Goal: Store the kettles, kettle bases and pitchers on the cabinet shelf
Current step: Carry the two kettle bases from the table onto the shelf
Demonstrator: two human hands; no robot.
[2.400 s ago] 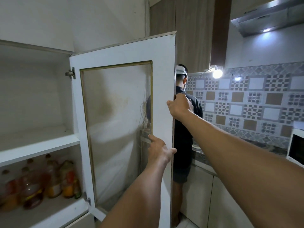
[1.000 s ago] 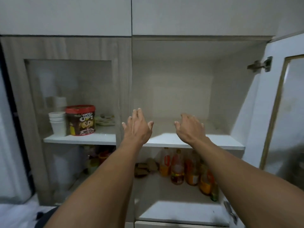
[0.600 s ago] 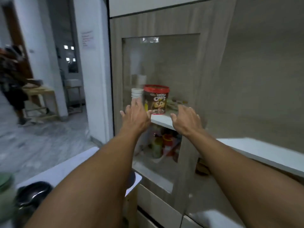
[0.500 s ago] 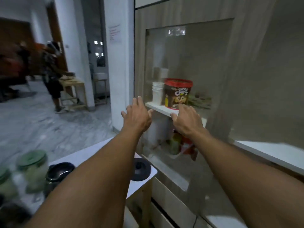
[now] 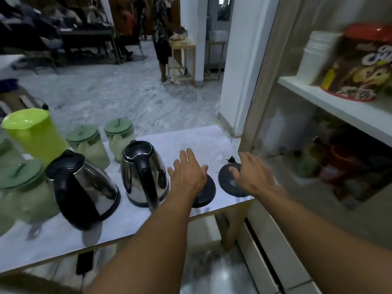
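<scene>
The grey marble floor (image 5: 118, 96) fills the view from 10 to 12 o'clock, open ground running back to dark furniture and a standing person (image 5: 162, 39) beside a small wooden table (image 5: 183, 58) at 12 o'clock. The cabinet (image 5: 297, 39) takes the whole side from 1 to 5 o'clock. Behind its glass, the white shelf (image 5: 339, 107) carries a stack of white cups (image 5: 314, 56) and a cereal tub (image 5: 364, 64), with blurred bottles below. The white bench (image 5: 191, 141) stretches from 8 o'clock to the centre, its right end close to the cabinet front and its near edge free along 7 o'clock. On it, at 9 o'clock, stands a lime pitcher (image 5: 34, 134) among four green-lidded jugs (image 5: 88, 143). Just in front are the two steel kettles, the left kettle (image 5: 84, 189) near the bench's front edge and the right kettle (image 5: 144, 172) beside it, both upright and off their bases. At the bench's right end lie the left base (image 5: 206, 193) and right base (image 5: 228, 181), side by side, with a plug (image 5: 230, 159) behind them. The left grip (image 5: 187, 175) hangs over the left base and the right grip (image 5: 252, 175) over the right base, both with fingers spread apart and holding nothing. Whether they touch the bases cannot be told.
</scene>
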